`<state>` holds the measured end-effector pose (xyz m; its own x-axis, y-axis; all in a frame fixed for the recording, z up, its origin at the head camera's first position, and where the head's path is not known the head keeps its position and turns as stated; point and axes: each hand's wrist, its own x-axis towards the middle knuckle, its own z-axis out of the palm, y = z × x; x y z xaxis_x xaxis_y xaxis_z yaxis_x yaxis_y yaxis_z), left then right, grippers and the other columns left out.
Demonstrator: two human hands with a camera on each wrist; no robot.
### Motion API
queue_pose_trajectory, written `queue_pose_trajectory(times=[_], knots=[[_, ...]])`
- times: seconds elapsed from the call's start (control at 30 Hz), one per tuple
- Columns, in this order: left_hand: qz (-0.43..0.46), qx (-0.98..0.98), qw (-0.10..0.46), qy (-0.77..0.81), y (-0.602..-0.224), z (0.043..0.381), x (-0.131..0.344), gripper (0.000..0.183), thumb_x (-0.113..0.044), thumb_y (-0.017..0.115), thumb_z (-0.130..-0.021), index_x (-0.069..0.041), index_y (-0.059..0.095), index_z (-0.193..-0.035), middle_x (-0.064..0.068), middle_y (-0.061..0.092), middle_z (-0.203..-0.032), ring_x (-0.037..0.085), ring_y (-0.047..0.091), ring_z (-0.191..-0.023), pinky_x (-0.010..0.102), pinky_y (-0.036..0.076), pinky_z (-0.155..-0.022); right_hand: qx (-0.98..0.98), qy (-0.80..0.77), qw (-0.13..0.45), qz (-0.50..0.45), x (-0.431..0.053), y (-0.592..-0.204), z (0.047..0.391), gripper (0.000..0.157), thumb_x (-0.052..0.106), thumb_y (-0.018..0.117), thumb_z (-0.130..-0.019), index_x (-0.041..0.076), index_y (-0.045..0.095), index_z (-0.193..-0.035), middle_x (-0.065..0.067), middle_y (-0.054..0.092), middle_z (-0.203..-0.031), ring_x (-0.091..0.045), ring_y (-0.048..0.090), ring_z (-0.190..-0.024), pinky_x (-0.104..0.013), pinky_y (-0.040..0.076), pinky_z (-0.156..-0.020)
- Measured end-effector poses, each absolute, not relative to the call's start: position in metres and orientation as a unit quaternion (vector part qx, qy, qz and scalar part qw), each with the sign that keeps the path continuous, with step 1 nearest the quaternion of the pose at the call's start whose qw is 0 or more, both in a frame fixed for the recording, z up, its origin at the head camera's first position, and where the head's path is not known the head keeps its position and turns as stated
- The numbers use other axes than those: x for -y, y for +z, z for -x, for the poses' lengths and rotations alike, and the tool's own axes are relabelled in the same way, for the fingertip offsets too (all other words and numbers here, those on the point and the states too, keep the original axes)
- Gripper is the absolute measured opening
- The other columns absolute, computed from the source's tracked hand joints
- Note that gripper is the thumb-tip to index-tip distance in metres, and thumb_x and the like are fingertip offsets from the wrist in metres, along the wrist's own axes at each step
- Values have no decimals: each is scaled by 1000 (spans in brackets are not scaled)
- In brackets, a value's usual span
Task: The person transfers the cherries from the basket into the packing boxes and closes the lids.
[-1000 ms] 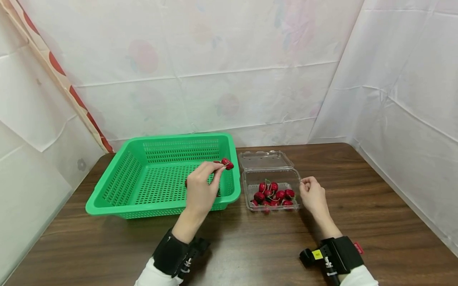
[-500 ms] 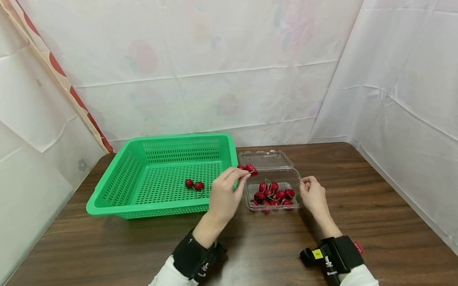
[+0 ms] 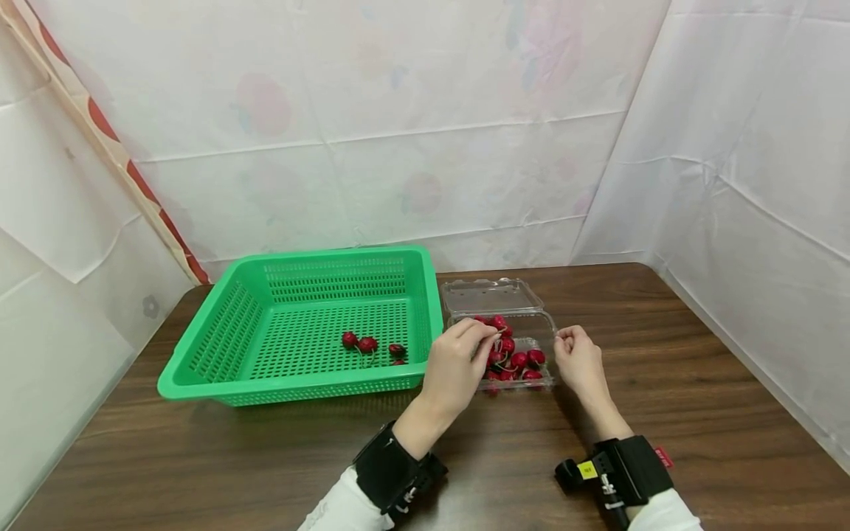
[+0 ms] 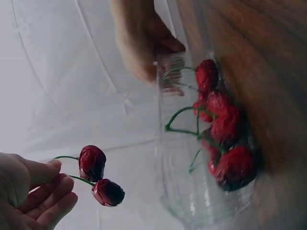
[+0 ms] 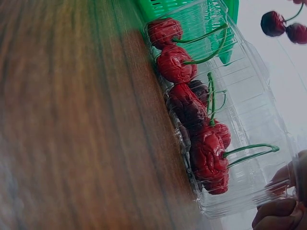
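My left hand [image 3: 458, 367] hovers over the near left of a clear plastic clamshell box [image 5: 254, 108], pinching green stems between thumb and fingers. From those stems dangle dark red, wrinkled cherries [image 4: 92, 163]; the left wrist view shows two of them. Inside the box lie several more red cherries [image 3: 519, 360] with curved green stems, partly hidden by the left hand in the head view. My right hand [image 3: 581, 365] pinches the box's right rim between thumb and fingers, and these fingers [image 5: 276, 213] show at the box's corner in the right wrist view.
Left of the box stands a green slotted basket [image 3: 285, 389], its right end close to the box. Several loose cherries [image 3: 367, 344] lie on its floor. The box's lid [image 3: 491, 296] is folded back behind it. White sheeting [image 3: 372, 133] hangs behind the brown wooden table [image 3: 219, 457].
My left hand has carried the held cherries rightward from above the basket to above the box, uncovering cherries in the basket. My right hand stays at the box's rim.
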<state>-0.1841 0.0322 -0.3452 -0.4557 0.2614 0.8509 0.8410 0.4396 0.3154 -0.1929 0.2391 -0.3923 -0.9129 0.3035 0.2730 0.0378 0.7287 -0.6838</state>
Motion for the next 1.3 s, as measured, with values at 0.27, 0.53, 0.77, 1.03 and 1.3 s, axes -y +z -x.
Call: queue_pose_trajectory(times=[0.27, 0.53, 0.77, 1.03, 1.3], knots=[[353, 782, 332, -391, -355, 187, -48, 3, -6, 65, -80, -4, 67, -80, 4, 62, -77, 10, 59, -65, 17, 46, -57, 910, 355, 190, 92, -239, -394, 194, 17, 8, 45, -86, -5, 54, -93, -4, 47, -63, -18, 44, -56, -29, 36, -54], [349, 810, 299, -364, -365, 189, -65, 6, -8, 64, -81, -5, 68, -77, 2, 63, -76, 9, 60, -65, 11, 44, -59, 911, 354, 191, 92, -239, -394, 194, 16, 7, 45, -86, -5, 54, -93, -4, 47, -63, -17, 44, -56, -29, 36, -54], [345, 836, 272, -328, -371, 191, -75, 4, -7, 66, -79, -6, 70, -76, 1, 63, -74, 9, 61, -66, 12, 46, -60, 910, 352, 197, 92, -239, -395, 194, 16, 7, 46, -85, -5, 54, -92, -4, 48, -64, -17, 44, -56, -29, 37, -54], [324, 864, 251, -293, -371, 192, -81, 7, -5, 67, -77, -8, 70, -71, 0, 63, -69, 9, 61, -62, 13, 45, -55, 910, 352, 196, 96, -239, -395, 194, 16, 7, 46, -86, -5, 54, -93, -4, 49, -65, -17, 45, -58, -29, 37, -54], [297, 895, 226, -246, -371, 193, -84, 19, -6, 65, -77, -12, 64, -60, -3, 56, -61, 10, 58, -57, 17, 43, -47, 911, 354, 187, 97, -239, -392, 192, 17, 8, 45, -86, -4, 54, -94, -5, 49, -66, -17, 46, -58, -29, 37, -54]])
